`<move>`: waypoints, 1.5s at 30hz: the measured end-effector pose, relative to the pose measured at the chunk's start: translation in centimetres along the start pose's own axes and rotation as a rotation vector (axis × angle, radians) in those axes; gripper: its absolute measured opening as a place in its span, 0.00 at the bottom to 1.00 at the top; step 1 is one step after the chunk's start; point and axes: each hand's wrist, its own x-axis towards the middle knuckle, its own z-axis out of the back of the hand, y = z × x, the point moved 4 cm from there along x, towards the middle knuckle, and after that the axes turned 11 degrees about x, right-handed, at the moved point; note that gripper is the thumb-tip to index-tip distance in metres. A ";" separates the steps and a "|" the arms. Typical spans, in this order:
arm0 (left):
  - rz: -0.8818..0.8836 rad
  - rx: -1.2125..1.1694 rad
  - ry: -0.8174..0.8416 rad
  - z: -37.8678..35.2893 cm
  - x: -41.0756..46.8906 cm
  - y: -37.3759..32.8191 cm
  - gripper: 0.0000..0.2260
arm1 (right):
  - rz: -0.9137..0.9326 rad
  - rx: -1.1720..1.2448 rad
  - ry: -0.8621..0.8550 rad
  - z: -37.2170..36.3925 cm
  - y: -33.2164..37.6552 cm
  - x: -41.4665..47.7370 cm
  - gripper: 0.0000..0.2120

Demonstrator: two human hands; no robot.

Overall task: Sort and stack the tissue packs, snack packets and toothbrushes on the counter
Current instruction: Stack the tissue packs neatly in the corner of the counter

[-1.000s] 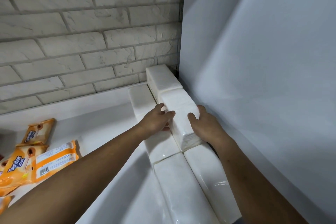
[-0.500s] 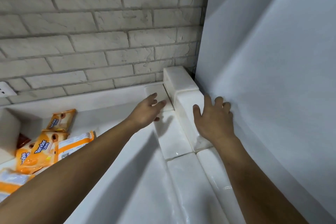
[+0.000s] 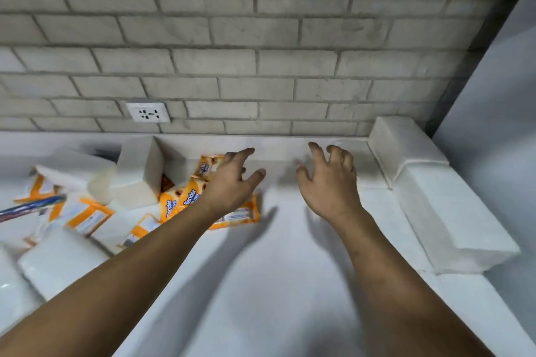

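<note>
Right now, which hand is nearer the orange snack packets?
Left. The left hand hovers over the orange snack packets, covering part of them; the right hand is off to their right, above bare counter.

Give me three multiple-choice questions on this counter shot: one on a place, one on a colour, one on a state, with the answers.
1. Where are the tidy tissue packs?
A. far right, against the panel
B. under the socket
C. at the near left edge

2. What colour are the snack packets?
A. green
B. orange
C. purple

3. What are the left hand and right hand doing?
A. both clenched in fists
B. both gripping one tissue pack
C. both empty, fingers spread

Answers:
1 A: they line the counter's right side along the panel.
2 B: their wrappers are orange and white.
3 C: nothing is in either hand.
</note>
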 end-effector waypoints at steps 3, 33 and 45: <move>0.064 0.030 -0.027 3.6 -0.9 5.8 0.26 | 0.025 0.048 0.071 -4.4 5.1 0.2 0.28; 0.560 -0.112 0.078 12.6 2.0 34.3 0.28 | -0.168 0.330 0.693 -33.0 28.5 6.0 0.25; 0.524 -0.041 0.017 12.0 3.6 34.6 0.26 | -0.293 0.510 0.737 -35.0 28.2 5.8 0.22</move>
